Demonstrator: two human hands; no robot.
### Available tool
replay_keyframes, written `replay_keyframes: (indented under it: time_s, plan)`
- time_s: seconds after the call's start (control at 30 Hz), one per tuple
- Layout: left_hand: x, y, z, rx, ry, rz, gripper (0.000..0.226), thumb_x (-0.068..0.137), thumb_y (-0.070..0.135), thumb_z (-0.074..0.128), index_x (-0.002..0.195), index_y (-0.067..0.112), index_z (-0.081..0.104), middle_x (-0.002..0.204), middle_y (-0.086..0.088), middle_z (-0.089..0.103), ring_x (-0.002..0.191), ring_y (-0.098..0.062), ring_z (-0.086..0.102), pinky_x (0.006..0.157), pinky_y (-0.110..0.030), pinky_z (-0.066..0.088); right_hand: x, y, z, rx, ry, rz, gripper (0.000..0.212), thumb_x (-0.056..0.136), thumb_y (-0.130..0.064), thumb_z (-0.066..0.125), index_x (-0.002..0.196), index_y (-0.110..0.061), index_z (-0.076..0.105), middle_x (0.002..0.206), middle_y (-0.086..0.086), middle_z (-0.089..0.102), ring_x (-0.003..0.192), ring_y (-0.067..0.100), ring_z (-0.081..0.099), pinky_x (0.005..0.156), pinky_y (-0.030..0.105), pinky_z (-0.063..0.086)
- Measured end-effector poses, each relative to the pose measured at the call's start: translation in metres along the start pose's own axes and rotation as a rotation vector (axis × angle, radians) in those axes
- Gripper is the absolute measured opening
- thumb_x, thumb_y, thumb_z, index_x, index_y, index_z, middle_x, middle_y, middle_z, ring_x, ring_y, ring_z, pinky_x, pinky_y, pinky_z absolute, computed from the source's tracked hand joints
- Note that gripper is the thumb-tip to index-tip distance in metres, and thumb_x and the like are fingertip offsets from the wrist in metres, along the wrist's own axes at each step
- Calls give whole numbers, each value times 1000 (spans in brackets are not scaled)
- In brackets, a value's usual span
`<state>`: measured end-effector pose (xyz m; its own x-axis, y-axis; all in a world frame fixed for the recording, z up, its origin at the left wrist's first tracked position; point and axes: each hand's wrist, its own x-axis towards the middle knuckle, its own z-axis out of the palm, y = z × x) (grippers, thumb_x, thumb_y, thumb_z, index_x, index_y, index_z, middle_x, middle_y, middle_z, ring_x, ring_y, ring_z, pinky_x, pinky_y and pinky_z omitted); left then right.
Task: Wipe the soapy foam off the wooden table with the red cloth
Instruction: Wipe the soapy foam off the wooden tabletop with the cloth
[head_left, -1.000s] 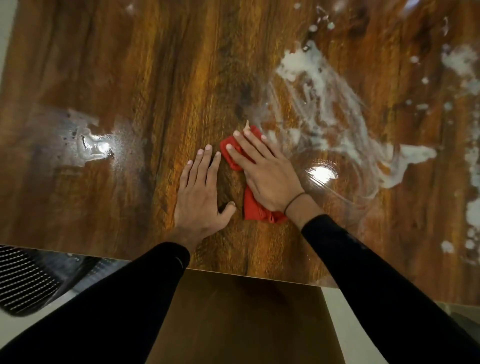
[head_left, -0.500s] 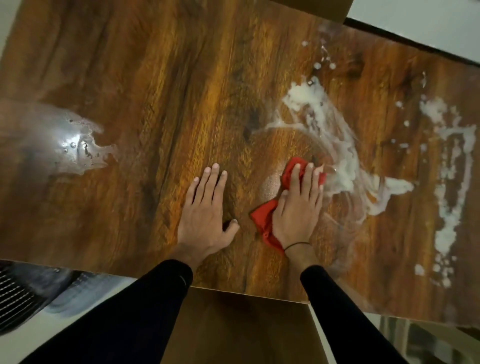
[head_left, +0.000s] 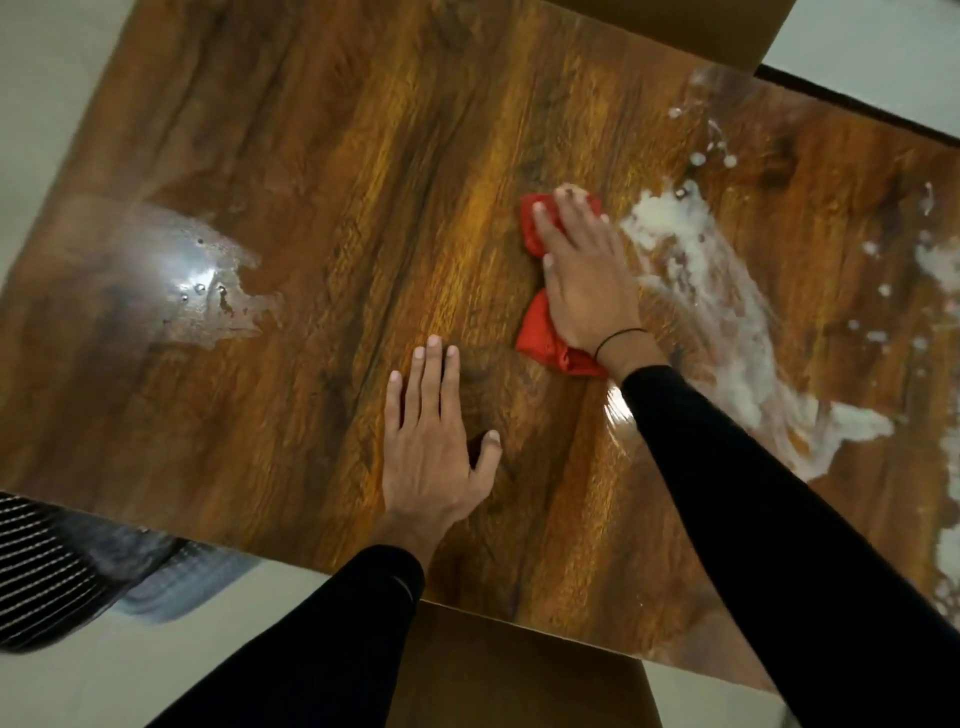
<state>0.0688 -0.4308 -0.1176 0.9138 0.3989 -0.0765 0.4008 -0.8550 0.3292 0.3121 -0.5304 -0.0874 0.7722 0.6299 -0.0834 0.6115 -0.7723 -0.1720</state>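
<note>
Hands flat on a soapy wooden table

Sleeves, black and long, reach up from the bottom edge on both arms; beside the left one, off the table's near corner, sits a dark striped mesh object (head_left: 36, 561), too blurred to name. Further in, the left hand (head_left: 434, 441) lies palm down on bare wood, fingers straight and close together, thumb spread, holding nothing. Beyond it the right hand (head_left: 584, 275), a thin black band (head_left: 618, 338) at the wrist, presses flat on the red cloth (head_left: 540, 338), fingers extended rather than curled; the cloth shows bunched under the wrist and again past the fingertips. Just right of that hand, white soapy foam (head_left: 691, 260) streaks across the wooden table (head_left: 363, 182) toward the right edge; smaller specks dot the far right corner. Well to the left, a glossy wet patch (head_left: 202, 275) with a few bubbles reflects light.
</note>
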Motion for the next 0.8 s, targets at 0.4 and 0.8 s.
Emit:
replay_keyframes:
  time_s: [0.4, 0.8]
  plan:
    - [1, 3, 0, 53, -34, -93, 105, 96, 70, 49, 178, 14, 13, 187, -8, 1, 173, -27, 1, 139, -54, 2, -85, 2, 10, -13, 41, 142, 65, 116, -33, 26, 179, -17, 20, 188, 12, 12, 175, 30, 7, 141, 55, 14]
    - [1, 3, 1, 53, 20, -68, 102, 98, 72, 47, 178, 16, 17, 186, -7, 8, 173, -25, 3, 139, -54, 5, 42, 16, -11, -15, -7, -194, 63, 118, -29, 29, 179, -18, 22, 187, 12, 13, 175, 30, 8, 141, 52, 12]
